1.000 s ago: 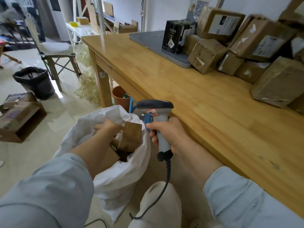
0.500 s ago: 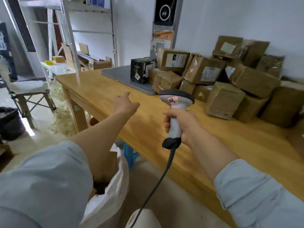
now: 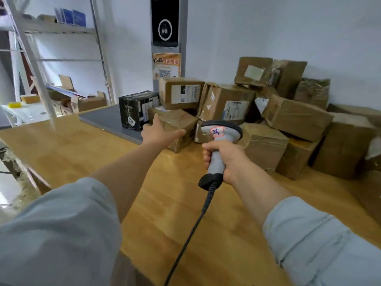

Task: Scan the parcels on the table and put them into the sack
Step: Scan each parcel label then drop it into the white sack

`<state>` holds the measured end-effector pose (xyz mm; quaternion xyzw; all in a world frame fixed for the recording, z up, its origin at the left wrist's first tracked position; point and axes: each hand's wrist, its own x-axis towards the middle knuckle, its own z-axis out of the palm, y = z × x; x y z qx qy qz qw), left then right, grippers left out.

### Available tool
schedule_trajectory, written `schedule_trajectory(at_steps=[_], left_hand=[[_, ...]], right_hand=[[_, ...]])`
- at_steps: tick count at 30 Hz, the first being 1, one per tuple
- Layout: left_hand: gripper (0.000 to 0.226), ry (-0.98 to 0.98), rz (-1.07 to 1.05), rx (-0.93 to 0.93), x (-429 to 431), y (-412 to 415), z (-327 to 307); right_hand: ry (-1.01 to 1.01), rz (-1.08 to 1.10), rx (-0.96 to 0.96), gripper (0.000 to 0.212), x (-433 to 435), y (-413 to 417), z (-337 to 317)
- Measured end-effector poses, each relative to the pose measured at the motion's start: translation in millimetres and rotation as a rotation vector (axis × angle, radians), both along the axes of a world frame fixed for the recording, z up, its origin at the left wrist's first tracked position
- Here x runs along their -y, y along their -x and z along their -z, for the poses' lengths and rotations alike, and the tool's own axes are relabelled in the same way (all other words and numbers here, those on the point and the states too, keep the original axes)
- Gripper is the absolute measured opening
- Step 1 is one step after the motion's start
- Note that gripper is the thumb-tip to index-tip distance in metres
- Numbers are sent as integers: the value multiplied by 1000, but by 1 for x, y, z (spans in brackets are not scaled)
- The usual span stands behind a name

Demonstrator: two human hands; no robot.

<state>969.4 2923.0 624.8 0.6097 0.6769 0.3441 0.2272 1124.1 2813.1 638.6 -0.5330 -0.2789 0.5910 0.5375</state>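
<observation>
A pile of brown cardboard parcels (image 3: 296, 118) is stacked on the wooden table (image 3: 82, 145) against the far wall. My left hand (image 3: 158, 132) stretches out with spread fingers, right at the near face of a small taped brown parcel (image 3: 181, 124) at the pile's left front; contact is unclear. A black box (image 3: 136, 111) stands just left of that parcel. My right hand (image 3: 224, 157) grips the grey handle of a barcode scanner (image 3: 221, 134), its head pointing toward the pile and its black cable hanging down. The sack is out of view.
A grey mat (image 3: 107, 120) lies under the black box on the table. A white metal shelf rack (image 3: 61, 58) with cardboard pieces stands at the left. A dark wall panel (image 3: 165, 21) and an orange notice (image 3: 166, 66) hang behind the pile.
My left hand left the sack, rose over the table and reached forward to the small brown parcel. The view swung up from the sack to the pile. The scanner stayed in my right hand.
</observation>
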Motion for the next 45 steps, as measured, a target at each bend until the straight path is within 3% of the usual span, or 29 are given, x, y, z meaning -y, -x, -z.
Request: schedule_trajectory(at_steps=[8,19,22,28,32,38,40,43,45], left_hand=[[131,34,-19,-132,-74,-26,15],[113,-32,-55,-158,-57,-17,25],[106,5,-55,-37,-31,-4,23],[81,159,7,429,43,29,19],[57,289,52,542,92,47,10],[43,494,163,522,162,63,-3],[57,567,153,458,174,68,-3],[70,411,54,305,183,66,-3],[83,282,96,248,185,58,-5]], right_hand=[[48,-58,-46,24,-47,-22,17],[87,-7,-30,17,-34,-27,31],[90,-5,-11,11,-15,-25,31],[84,0,-29,14,38,-16,27],[61,-2,-50,9,73,-7,28],[23,69,14,16,122,3,37],[32,78,6,15,134,5,39],[42,76,-10,9,147,7,40],[40,66,-12,8,154,9,39]])
